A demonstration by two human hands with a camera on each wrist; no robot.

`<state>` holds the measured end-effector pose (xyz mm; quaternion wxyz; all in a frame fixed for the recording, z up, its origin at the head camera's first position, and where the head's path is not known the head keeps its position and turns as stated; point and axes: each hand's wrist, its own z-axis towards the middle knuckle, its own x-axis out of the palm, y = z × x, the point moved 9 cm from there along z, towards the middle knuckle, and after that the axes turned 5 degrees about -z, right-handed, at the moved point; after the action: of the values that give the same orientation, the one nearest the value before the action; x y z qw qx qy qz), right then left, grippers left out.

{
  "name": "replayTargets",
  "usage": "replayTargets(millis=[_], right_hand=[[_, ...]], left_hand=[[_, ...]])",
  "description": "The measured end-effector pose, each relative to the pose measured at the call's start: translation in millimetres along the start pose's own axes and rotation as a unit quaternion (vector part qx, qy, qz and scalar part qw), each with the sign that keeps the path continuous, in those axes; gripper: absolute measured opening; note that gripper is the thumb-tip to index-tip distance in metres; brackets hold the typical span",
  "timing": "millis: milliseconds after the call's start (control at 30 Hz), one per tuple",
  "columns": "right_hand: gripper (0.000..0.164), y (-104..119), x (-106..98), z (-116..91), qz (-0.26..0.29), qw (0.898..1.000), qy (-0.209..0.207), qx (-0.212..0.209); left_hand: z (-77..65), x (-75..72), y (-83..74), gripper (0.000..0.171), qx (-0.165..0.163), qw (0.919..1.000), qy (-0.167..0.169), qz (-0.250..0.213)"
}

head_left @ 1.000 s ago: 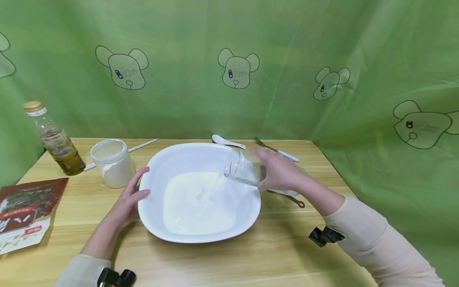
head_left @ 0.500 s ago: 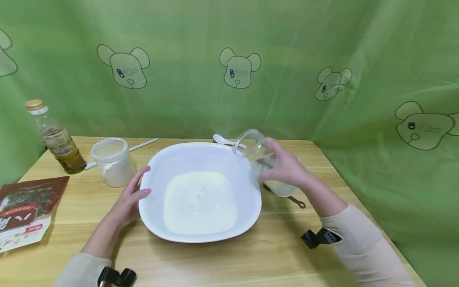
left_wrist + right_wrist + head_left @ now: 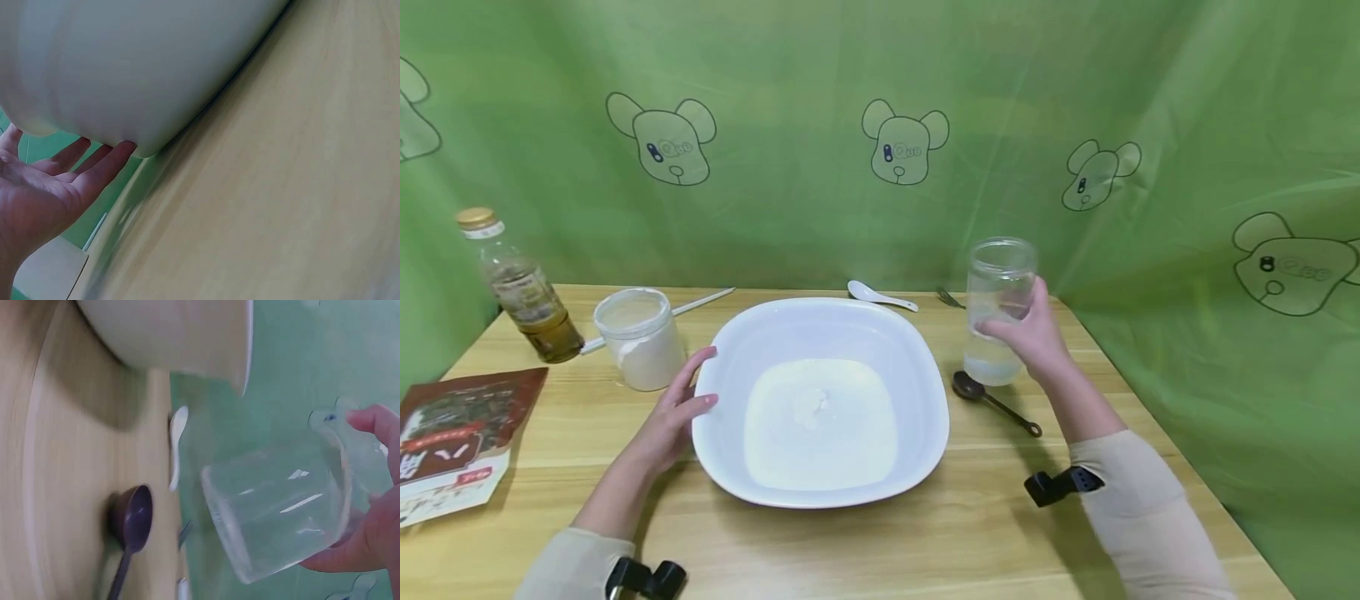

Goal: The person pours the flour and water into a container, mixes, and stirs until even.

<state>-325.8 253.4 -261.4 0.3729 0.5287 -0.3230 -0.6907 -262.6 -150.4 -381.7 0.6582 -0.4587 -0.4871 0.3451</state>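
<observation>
A white plastic basin [image 3: 925, 417] sits on the wooden table with white powder [image 3: 820, 450] covering its bottom and a small patch near the powder's middle. My left hand [image 3: 673, 417] holds the basin's left rim; in the left wrist view its fingertips [image 3: 125, 150] touch the outer wall. On the right, my right hand [image 3: 1033, 333] grips a clear jar [image 3: 1000, 287] around its side. The jar is roughly upright with its mouth up. Its base looks raised off the table in the right wrist view, where the jar [image 3: 275, 506] appears see-through.
A dark measuring spoon [image 3: 970, 387] lies in front of the jar. Behind the basin are a white spoon [image 3: 880, 296] and a fork [image 3: 950, 297]. To the left stand a jar of white powder [image 3: 643, 350] and an oil bottle [image 3: 523, 292], beside a pouch [image 3: 467, 433] and a white stick [image 3: 703, 302].
My right hand has moved the clear jar from its tilted pose over the basin to the right and turned it upright; water no longer pours. My left hand stays on the basin.
</observation>
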Motion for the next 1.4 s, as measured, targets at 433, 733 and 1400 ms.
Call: replayTargets(millis=[433, 733, 1400], right_hand=[[0.098, -72, -17, 34, 0.061, 0.987, -0.141, 0.051], [0.11, -124, -10, 56, 0.045, 0.98, -0.167, 0.099], [0.108, -179, -11, 63, -0.007, 0.992, -0.12, 0.03]], left_hand=[[-0.7, 0.9, -0.2, 0.055, 0.005, 0.9999, 0.01, -0.001], [-0.1, 3.2, -1.2, 0.055, 0.012, 0.9998, 0.017, -0.004], [-1.3, 2.2, -2.1, 0.055, 0.005, 0.9999, 0.011, 0.007]])
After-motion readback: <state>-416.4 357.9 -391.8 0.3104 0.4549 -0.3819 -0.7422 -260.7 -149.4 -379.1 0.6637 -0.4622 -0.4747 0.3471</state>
